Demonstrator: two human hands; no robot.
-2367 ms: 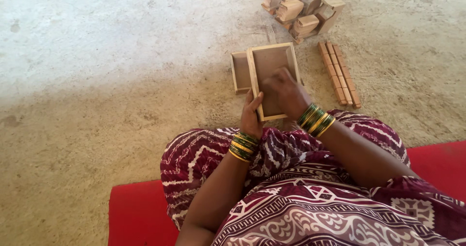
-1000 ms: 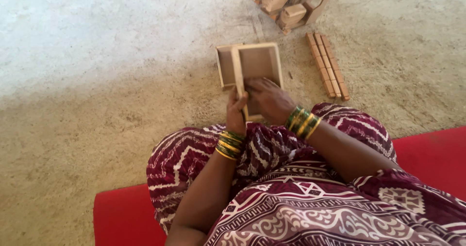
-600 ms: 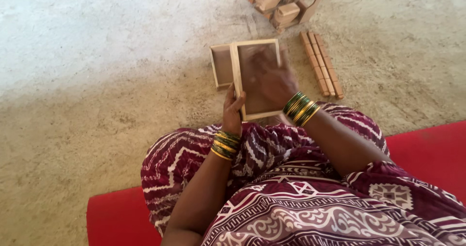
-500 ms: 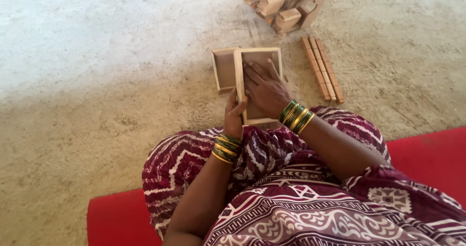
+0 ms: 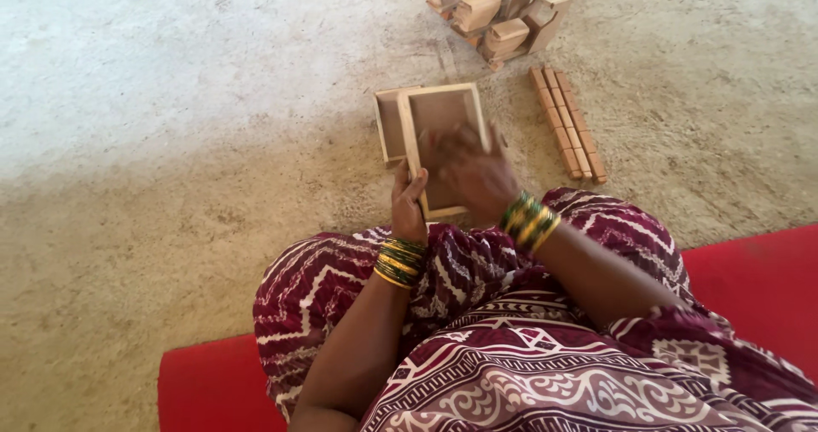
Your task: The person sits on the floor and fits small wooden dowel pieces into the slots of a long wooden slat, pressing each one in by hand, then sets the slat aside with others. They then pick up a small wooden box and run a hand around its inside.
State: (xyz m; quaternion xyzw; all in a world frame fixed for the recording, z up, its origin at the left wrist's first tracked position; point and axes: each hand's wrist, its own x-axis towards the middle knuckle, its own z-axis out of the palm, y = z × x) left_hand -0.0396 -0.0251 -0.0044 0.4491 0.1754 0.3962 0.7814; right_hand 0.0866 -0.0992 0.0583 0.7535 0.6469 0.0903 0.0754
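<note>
Frame held at one edge, right palm working inside it

Your left hand [image 5: 409,206] grips the near left edge of the wooden frame [image 5: 443,146], which rests tilted over your knee, while your right hand [image 5: 469,169] lies flat and open on its recessed panel, blurred so the fingers are hard to read. A second frame [image 5: 388,125] sits touching it on the far left, partly tucked beneath. Judging from this, the single-edge grip is the weak point: hard pressure from your palm could twist the frame out of your left hand or knock it against the second frame. The sticks [image 5: 567,123] to the right and the block pile [image 5: 498,10] beyond lie well apart, out of harm
</note>
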